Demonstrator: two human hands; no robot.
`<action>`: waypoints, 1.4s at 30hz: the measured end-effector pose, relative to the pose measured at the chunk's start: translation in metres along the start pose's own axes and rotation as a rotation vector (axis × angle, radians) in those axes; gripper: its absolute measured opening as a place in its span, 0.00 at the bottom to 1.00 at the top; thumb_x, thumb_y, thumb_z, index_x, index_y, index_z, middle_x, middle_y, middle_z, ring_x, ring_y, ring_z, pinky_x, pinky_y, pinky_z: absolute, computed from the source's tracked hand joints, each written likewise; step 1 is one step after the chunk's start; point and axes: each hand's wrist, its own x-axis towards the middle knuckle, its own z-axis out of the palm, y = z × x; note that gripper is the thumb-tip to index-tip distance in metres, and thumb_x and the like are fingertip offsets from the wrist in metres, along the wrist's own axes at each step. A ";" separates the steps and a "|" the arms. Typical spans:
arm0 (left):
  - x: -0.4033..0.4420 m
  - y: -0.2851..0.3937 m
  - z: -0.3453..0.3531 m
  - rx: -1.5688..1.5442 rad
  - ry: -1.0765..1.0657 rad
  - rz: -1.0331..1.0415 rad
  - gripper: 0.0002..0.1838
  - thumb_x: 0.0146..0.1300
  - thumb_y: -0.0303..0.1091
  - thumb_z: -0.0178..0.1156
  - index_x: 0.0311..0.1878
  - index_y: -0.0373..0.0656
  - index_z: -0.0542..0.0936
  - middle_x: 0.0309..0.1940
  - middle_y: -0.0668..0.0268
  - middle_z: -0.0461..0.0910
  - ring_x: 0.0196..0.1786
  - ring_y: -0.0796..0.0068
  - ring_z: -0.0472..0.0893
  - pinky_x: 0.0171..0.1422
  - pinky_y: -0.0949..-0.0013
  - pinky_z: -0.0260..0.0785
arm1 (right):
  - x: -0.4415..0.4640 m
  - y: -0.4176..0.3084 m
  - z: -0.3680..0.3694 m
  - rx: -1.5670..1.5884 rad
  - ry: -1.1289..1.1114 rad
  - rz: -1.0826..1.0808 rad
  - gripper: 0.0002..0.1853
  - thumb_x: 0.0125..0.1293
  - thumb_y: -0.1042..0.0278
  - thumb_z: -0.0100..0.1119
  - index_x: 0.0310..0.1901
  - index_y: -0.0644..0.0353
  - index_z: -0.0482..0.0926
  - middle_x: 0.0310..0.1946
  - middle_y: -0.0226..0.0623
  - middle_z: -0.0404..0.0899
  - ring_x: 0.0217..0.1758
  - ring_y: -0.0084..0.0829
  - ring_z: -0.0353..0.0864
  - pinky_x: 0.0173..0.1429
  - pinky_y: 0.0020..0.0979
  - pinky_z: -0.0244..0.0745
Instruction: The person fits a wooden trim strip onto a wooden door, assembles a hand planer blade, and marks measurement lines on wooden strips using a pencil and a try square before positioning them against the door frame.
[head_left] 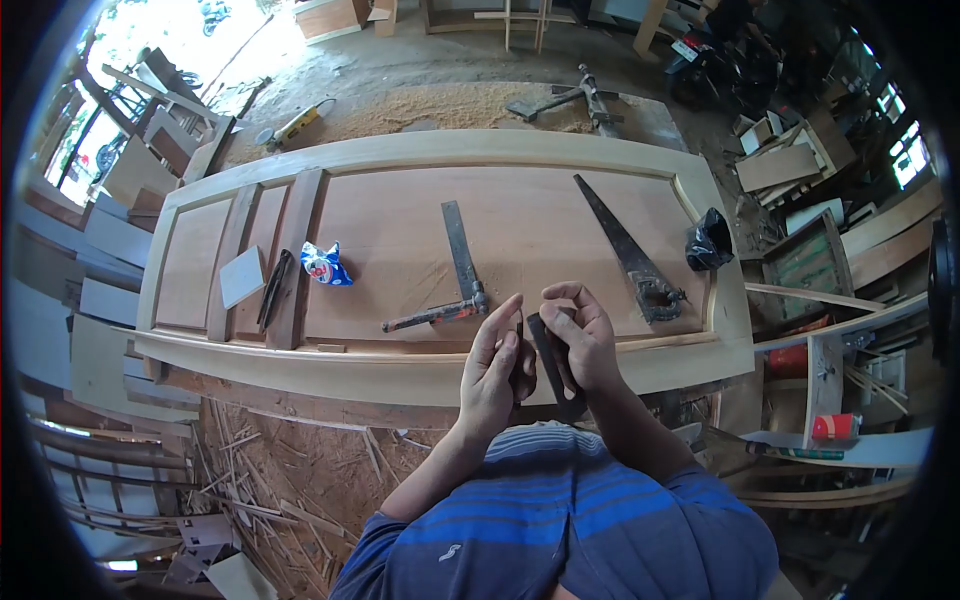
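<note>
My left hand (491, 358) is closed around a small dark object, mostly hidden by the fingers, over the near edge of the wooden door panel (400, 215). Close beside it on the right, my right hand (581, 335) grips a dark flat bar (554, 368) that slants down toward my shirt. Beyond the hands, a hammer (435, 314) lies on the panel, touching a dark metal strip (459, 245). To the right rests a handsaw (630, 250) with its handle toward me.
On the panel are a blue packet (326, 265), a white square piece (242, 277), a dark tool (274, 290) and a black bag (709, 240). A yellow power tool (296, 127) and a clamp (592, 98) lie beyond. Wood scraps (290, 500) cover the floor at left.
</note>
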 end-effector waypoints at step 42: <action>-0.071 -0.133 0.115 0.111 -0.409 -0.308 0.24 0.89 0.37 0.53 0.83 0.45 0.71 0.35 0.71 0.79 0.27 0.90 0.70 0.28 0.80 0.63 | -0.206 -0.020 -0.145 -0.035 0.431 -0.320 0.14 0.83 0.70 0.64 0.64 0.60 0.74 0.29 0.25 0.85 0.26 0.11 0.77 0.31 0.19 0.69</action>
